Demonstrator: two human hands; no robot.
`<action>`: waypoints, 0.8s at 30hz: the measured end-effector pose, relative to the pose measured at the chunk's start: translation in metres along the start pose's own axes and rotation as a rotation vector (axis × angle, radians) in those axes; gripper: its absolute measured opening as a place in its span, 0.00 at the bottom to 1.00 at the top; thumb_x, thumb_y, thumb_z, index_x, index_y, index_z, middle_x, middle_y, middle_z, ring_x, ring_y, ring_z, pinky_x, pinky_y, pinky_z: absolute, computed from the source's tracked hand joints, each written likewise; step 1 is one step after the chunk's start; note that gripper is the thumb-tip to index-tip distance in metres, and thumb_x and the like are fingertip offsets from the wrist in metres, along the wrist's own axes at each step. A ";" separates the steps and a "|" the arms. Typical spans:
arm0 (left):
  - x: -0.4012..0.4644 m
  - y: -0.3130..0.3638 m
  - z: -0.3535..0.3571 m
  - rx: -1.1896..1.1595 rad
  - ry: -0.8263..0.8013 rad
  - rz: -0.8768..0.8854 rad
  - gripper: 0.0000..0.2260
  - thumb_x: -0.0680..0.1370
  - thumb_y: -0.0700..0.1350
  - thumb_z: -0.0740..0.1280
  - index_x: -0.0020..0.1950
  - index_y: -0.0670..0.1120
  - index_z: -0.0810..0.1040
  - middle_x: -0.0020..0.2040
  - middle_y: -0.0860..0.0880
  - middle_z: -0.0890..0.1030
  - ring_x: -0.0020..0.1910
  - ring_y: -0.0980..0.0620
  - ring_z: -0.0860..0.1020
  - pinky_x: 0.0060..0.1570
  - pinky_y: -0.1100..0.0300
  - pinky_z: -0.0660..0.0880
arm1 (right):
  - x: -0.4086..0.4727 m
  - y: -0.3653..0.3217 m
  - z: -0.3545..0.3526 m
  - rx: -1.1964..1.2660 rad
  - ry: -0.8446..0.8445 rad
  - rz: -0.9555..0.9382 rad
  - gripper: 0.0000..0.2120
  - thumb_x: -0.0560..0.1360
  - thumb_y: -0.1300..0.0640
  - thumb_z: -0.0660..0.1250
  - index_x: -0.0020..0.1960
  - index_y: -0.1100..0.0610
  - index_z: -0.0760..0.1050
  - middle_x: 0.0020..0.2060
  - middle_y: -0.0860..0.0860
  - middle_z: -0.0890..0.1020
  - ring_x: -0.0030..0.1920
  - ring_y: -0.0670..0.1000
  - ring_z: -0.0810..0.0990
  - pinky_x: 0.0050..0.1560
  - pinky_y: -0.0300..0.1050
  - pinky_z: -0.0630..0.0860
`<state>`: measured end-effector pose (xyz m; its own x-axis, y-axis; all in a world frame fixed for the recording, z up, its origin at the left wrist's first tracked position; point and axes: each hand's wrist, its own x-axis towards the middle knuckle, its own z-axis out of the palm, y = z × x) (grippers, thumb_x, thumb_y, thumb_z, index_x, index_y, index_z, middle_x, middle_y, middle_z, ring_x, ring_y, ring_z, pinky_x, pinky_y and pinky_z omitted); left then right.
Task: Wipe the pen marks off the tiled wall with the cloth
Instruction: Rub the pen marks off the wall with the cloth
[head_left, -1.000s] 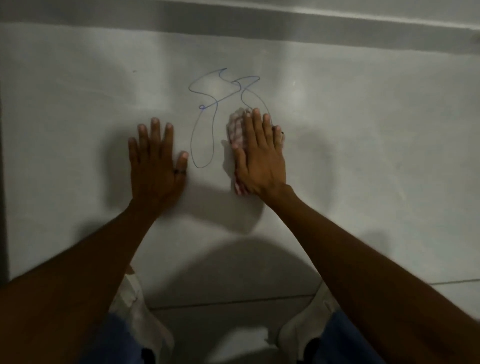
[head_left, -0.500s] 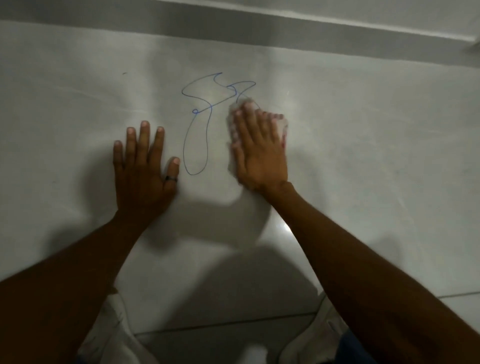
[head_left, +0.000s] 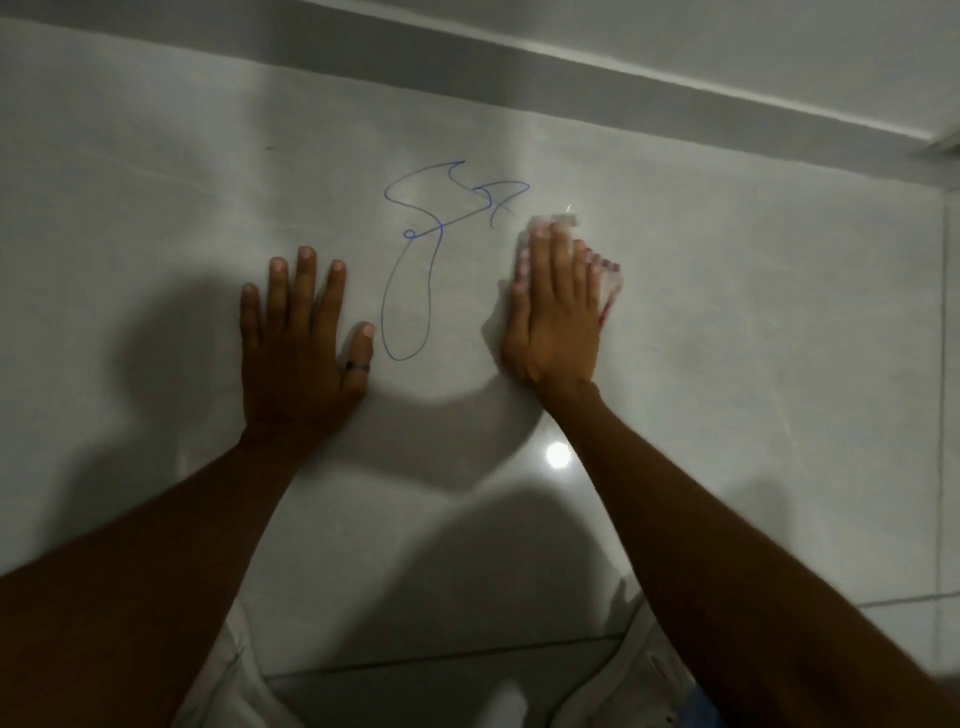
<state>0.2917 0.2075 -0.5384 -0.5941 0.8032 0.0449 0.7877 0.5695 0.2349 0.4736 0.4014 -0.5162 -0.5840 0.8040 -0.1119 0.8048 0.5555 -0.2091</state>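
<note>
A blue pen scribble (head_left: 415, 280) with a long loop runs down the pale tiled wall (head_left: 753, 291). My right hand (head_left: 558, 317) lies flat on a whitish cloth with red marks (head_left: 613, 288), pressing it against the wall just right of the scribble; only the cloth's edges show around the fingers. My left hand (head_left: 301, 338) rests flat on the wall left of the loop, fingers spread, a dark ring on the thumb, holding nothing.
A grey band (head_left: 467, 67) runs across the wall above the tile. A grout line (head_left: 943, 364) runs down at the far right and another crosses low (head_left: 441, 660). My light clothing (head_left: 228, 675) shows at the bottom. A light glare (head_left: 557, 454) reflects by the right wrist.
My right hand slid the cloth to the right and slightly up, off the scribble's right-hand curve, which is now gone. The left hand stayed flat on the wall.
</note>
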 end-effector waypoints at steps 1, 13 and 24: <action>0.000 0.001 0.001 -0.004 0.004 0.000 0.32 0.86 0.59 0.56 0.88 0.49 0.59 0.89 0.42 0.58 0.88 0.37 0.56 0.86 0.38 0.49 | 0.003 -0.004 -0.001 -0.012 0.012 0.087 0.32 0.87 0.45 0.46 0.88 0.56 0.49 0.88 0.56 0.51 0.88 0.58 0.49 0.88 0.62 0.47; 0.002 0.002 -0.001 -0.007 0.007 0.001 0.32 0.86 0.60 0.56 0.88 0.47 0.60 0.88 0.41 0.59 0.87 0.36 0.56 0.86 0.36 0.51 | 0.083 -0.015 -0.015 0.003 0.008 0.166 0.32 0.88 0.45 0.44 0.88 0.57 0.45 0.88 0.57 0.47 0.88 0.60 0.45 0.88 0.61 0.42; 0.002 0.002 -0.003 -0.013 0.019 -0.004 0.32 0.86 0.60 0.58 0.88 0.47 0.61 0.88 0.40 0.60 0.87 0.35 0.58 0.86 0.35 0.52 | 0.079 -0.032 -0.015 -0.023 -0.055 -0.092 0.31 0.88 0.46 0.47 0.88 0.56 0.49 0.88 0.58 0.52 0.88 0.62 0.48 0.88 0.61 0.42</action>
<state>0.2916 0.2096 -0.5348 -0.6005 0.7972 0.0625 0.7831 0.5704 0.2477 0.4031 0.4502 -0.5041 -0.6597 0.7370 -0.1471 0.7496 0.6314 -0.1986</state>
